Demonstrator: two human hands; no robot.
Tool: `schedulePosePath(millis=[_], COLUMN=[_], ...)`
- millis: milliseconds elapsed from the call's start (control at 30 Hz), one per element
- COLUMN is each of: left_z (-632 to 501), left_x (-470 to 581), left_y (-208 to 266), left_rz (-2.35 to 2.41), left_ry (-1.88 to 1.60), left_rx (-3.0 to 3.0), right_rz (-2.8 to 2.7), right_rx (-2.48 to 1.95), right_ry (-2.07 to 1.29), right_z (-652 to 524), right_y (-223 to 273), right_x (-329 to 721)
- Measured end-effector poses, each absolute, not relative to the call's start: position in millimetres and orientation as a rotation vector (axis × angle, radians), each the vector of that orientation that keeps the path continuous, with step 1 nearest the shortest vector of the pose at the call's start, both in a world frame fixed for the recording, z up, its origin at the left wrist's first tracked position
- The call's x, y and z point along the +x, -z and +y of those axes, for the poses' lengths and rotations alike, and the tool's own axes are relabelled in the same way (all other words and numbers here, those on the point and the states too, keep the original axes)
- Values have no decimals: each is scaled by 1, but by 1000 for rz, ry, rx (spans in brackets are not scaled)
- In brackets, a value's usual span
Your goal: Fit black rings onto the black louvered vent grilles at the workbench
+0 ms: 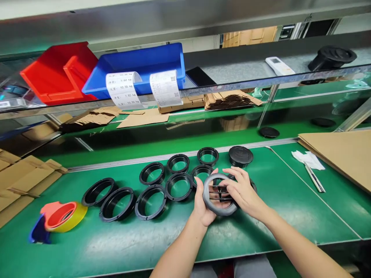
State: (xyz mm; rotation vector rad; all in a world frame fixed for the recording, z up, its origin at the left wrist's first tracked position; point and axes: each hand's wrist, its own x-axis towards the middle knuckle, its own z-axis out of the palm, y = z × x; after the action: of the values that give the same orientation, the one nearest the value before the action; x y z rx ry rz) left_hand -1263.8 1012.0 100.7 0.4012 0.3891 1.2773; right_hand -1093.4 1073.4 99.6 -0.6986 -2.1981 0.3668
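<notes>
A round black air vent (222, 211) with a grey-looking rim and thin slats across its opening is held above the green bench. My left hand (203, 210) grips it from the left, thumb by the rim and fingers visible behind the slats. From the right, my right hand (246, 193) has its fingers bent over the rim and onto the slats. Several black flanged rings (150, 218) lie in rows to the left of my hands. Just beyond them sits a closed black round vent (240, 154). Another dark round part is partly hidden behind my right hand.
A tape dispenser (65, 218) stands on the left near cardboard pieces (26, 181). To the right are a knife-like tool (314, 177), white tissue (308, 159) and cardboard sheets (342, 150). The shelf above bears a red bin (60, 73), a blue bin (145, 58) and hanging labels (166, 88).
</notes>
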Motion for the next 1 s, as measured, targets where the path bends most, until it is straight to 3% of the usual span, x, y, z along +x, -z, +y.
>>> schedulePosePath(millis=[300, 500, 733, 1000], left_z=[1012, 1014, 1014, 1007], left_x=[-1265, -1267, -1264, -1247], left_y=[-109, -105, -98, -92], left_rz=[340, 343, 416, 658], left_ry=[-1265, -1259, -1362, -1274], left_rx=[415, 397, 381, 672], right_rz=[-1929, -1989, -2369, -2322], right_rx=[-644, -654, -480, -840], right_ry=[-762, -691, -186, -400], right_z=[1062, 1056, 1035, 1055], right_y=[-107, -97, -91, -93], right_x=[-1086, -1083, -1085, -1065])
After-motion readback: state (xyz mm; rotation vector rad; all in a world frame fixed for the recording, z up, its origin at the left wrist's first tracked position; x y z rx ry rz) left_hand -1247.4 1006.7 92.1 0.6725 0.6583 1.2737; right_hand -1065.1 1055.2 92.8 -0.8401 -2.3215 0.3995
